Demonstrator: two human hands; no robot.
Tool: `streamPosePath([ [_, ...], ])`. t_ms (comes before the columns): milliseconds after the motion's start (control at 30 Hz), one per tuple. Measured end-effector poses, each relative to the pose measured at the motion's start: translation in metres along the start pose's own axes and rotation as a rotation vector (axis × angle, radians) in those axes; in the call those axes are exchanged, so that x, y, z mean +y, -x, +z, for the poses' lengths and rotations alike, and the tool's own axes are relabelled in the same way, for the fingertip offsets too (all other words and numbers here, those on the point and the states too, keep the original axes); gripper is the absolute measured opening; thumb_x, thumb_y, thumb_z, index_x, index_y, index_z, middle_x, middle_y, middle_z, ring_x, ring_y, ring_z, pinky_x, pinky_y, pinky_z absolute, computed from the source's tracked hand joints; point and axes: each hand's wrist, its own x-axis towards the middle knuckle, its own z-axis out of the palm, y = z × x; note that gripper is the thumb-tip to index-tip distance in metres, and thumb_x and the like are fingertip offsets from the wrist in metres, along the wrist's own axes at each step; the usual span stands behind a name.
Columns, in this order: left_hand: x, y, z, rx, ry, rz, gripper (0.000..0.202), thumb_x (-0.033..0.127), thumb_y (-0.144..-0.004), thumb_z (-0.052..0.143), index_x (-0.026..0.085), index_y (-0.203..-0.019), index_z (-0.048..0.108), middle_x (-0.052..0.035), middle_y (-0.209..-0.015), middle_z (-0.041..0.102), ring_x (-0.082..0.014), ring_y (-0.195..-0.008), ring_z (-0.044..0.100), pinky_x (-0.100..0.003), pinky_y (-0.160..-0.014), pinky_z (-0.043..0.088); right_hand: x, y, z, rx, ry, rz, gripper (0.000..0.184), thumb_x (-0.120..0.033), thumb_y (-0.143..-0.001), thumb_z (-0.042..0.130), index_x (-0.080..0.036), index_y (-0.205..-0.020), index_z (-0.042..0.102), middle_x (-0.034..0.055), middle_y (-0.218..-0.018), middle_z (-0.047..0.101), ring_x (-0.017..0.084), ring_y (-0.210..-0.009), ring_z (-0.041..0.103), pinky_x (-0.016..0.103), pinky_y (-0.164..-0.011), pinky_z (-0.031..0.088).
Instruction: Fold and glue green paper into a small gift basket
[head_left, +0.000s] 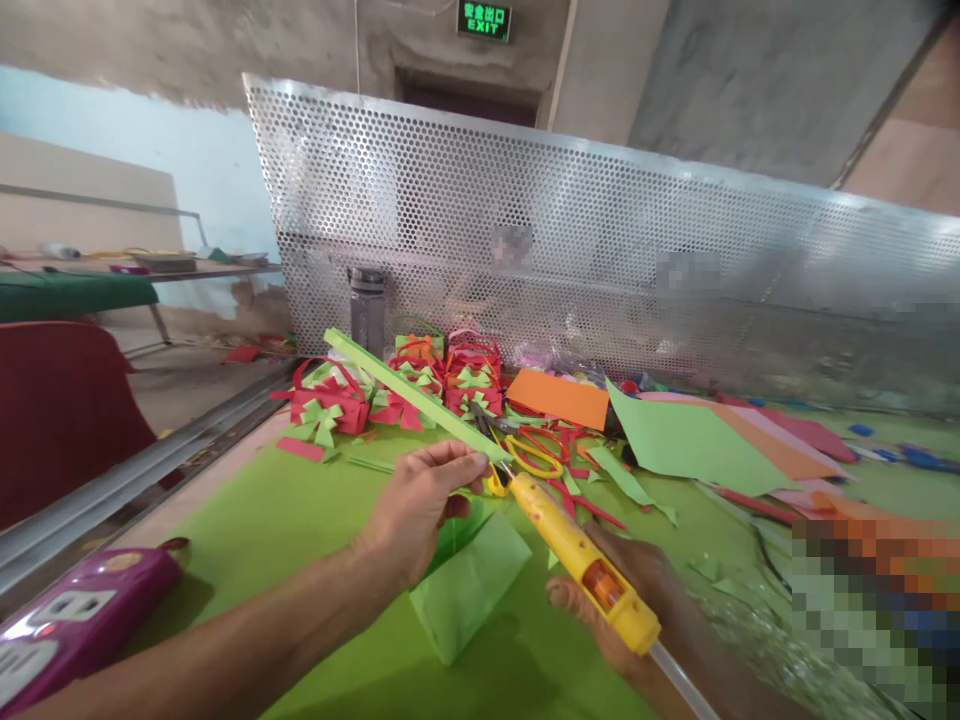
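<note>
Between the thumb and fingers of my left hand (427, 505) is the end of a long folded green paper strip (409, 390), which slants up to the left. My right hand (619, 590) is wrapped round a yellow hot glue gun (574, 545). The nozzle meets or nearly meets the strip's near end; I cannot tell if it touches. A clear glue stick (679, 680) sticks out of the gun's back. Below my left hand a folded light green paper piece (472, 585) stands on the green tabletop (300, 525). Yellow-handled scissors (536, 458) lie just beyond the nozzle.
Several small red paper baskets (330, 405) with green bows stand at the back by a bottle (367, 310). Behind them rises a perforated metal panel (465, 190). Orange paper (559, 398) and green sheets (690, 440) lie right. A purple power strip (90, 620) is at front left.
</note>
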Motion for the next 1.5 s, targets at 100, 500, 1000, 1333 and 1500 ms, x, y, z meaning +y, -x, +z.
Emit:
streamPosePath([
  [100,-0.001,0.000,0.001,0.006,0.011,-0.012,0.018,0.025,-0.062,0.073,0.014,-0.062,0.058,-0.0006,-0.063,0.060,-0.0074,-0.054,0.048,-0.017,-0.044,0.034,0.001,-0.001,0.000,-0.008,-0.006,0.006,0.024,-0.036,-0.076,0.056,-0.020,-0.063,0.043,-0.0057,-0.047,0.048,0.007,-0.036,0.040,0.019,-0.037,0.029],
  [500,-0.003,0.000,0.001,0.001,0.005,-0.011,0.017,0.024,-0.065,0.071,0.014,-0.063,0.058,-0.0009,-0.062,0.059,-0.0071,-0.055,0.048,-0.016,-0.044,0.034,0.004,-0.002,0.000,0.000,0.026,-0.108,0.022,-0.035,-0.077,0.054,-0.020,-0.065,0.044,-0.0053,-0.048,0.049,0.007,-0.037,0.042,0.018,-0.036,0.031],
  [1000,0.002,0.001,0.000,-0.004,-0.006,-0.009,0.018,0.024,-0.065,0.071,0.014,-0.063,0.056,-0.0010,-0.062,0.058,-0.0075,-0.055,0.048,-0.016,-0.044,0.035,0.000,0.000,0.000,-0.068,-0.023,-0.001,0.022,-0.038,-0.077,0.054,-0.020,-0.067,0.047,-0.0040,-0.050,0.050,0.009,-0.039,0.044,0.020,-0.038,0.032],
  [1333,0.000,0.001,0.001,-0.016,-0.038,-0.042,0.019,0.026,-0.062,0.072,0.014,-0.062,0.057,-0.0013,-0.063,0.058,-0.0083,-0.056,0.048,-0.018,-0.046,0.035,0.022,-0.034,-0.040,0.030,0.196,-0.041,0.028,-0.028,-0.082,0.052,-0.019,-0.108,0.047,0.0057,-0.092,0.061,0.018,-0.069,0.061,0.027,-0.056,0.044],
  [1500,0.002,-0.002,0.000,-0.029,-0.103,-0.035,0.017,0.027,-0.061,0.072,0.015,-0.061,0.060,0.0007,-0.060,0.057,-0.0085,-0.056,0.048,-0.018,-0.047,0.036,0.038,-0.047,-0.052,-0.071,0.814,0.121,0.063,-0.014,-0.076,0.045,-0.016,-0.135,0.024,0.0141,-0.120,0.052,0.023,-0.071,0.061,0.033,-0.056,0.043],
])
